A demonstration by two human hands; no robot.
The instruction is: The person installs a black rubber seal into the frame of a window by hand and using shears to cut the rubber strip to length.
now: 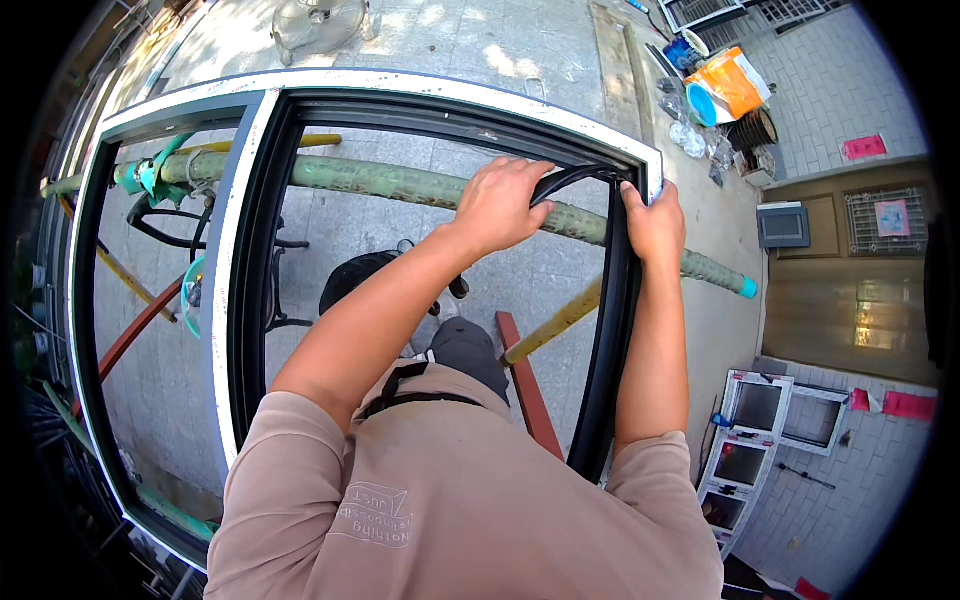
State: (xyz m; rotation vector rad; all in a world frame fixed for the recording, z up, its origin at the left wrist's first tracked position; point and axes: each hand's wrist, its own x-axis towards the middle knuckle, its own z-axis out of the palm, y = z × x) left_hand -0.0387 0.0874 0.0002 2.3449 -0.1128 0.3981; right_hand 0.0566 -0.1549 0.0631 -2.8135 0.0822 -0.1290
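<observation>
A large window frame (255,200), dark with white film on its face, lies in front of me over a green pole. My left hand (497,203) is closed around a black rubber sealing strip (572,177), which bends in an arc to the frame's far right inner corner. At that corner my right hand (655,228) grips the frame's side, its thumb beside the end of the strip. Its other fingers are mostly hidden behind the frame. Whether the strip's end sits in the groove is too small to tell.
The green pole (390,183) crosses under the frame, with yellow bars and a red-brown beam (530,390) below. A fan (318,25) stands on the far floor. An orange bag (733,85) and buckets lie at the far right. Smaller window frames (745,440) lean against the right wall.
</observation>
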